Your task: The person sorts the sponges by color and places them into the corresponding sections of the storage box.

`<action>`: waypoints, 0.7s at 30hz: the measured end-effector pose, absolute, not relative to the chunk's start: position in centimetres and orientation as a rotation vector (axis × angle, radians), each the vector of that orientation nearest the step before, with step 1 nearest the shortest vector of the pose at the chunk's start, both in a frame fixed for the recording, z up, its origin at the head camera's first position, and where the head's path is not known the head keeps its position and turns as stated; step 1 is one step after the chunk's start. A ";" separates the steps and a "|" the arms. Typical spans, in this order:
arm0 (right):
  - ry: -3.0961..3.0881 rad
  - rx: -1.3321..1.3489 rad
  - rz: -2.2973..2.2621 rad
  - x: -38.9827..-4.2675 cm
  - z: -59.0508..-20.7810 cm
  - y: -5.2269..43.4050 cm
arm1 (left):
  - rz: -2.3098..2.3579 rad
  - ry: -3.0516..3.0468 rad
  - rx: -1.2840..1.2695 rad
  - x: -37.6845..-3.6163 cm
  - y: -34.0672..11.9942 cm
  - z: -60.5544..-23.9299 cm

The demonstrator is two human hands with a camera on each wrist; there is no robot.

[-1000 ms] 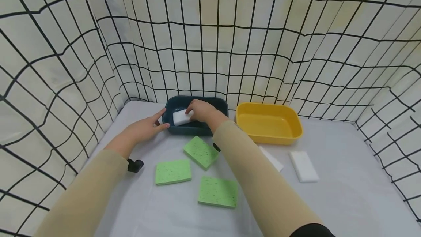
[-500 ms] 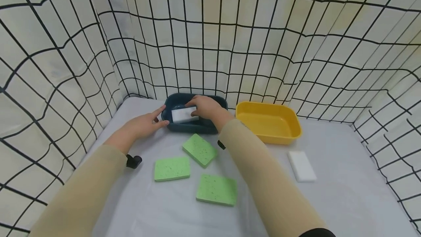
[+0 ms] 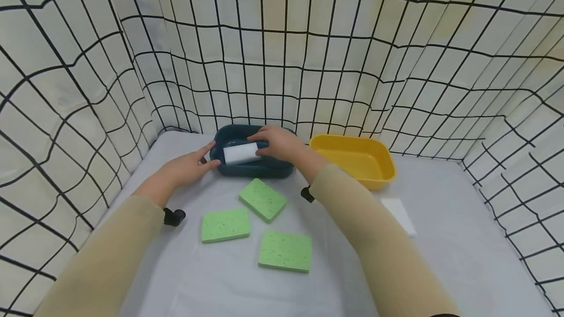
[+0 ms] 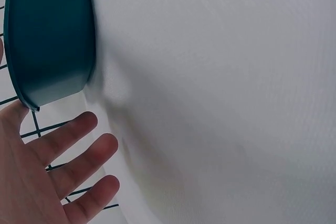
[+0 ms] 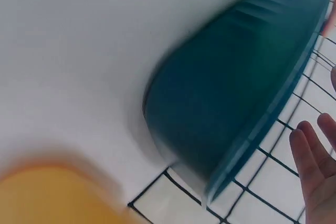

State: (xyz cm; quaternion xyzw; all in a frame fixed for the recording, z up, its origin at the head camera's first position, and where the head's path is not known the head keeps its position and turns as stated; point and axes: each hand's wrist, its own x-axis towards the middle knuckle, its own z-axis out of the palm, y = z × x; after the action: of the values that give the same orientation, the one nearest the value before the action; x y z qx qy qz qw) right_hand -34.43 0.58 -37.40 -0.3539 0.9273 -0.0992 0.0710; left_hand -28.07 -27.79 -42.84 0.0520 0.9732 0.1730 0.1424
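Head view, lower centre: three flat green sponges [image 3: 284, 251] lie nearest. Beyond them, mid-frame, the left hand [image 3: 190, 164] rests slack-fingered against the dark teal plastic tub [image 3: 249, 166]. The right hand [image 3: 276, 142] pinches a white rectangular foam block [image 3: 241, 153] over the tub, long axis left-right. No writing is legible anywhere.
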 end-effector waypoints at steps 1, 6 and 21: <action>2.796 -1.062 -0.294 -34.2 -37.1 1.0 | 0.499 2.810 0.151 -28.1 -27.7 -42.8; 2.825 -1.123 -0.297 -33.0 -35.8 3.6 | 0.490 2.820 0.161 -28.1 -27.7 -42.8; 2.837 -1.017 -0.386 -27.1 -35.5 15.6 | 0.504 2.811 0.183 -28.4 -27.0 -43.0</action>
State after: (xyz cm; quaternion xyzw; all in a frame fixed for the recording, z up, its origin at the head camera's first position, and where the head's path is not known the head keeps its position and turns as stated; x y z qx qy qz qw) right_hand -27.11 15.62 -35.52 -0.3342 0.9325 -0.1269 0.0517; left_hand -28.36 -27.01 -43.00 0.0634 0.9727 0.1744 0.1395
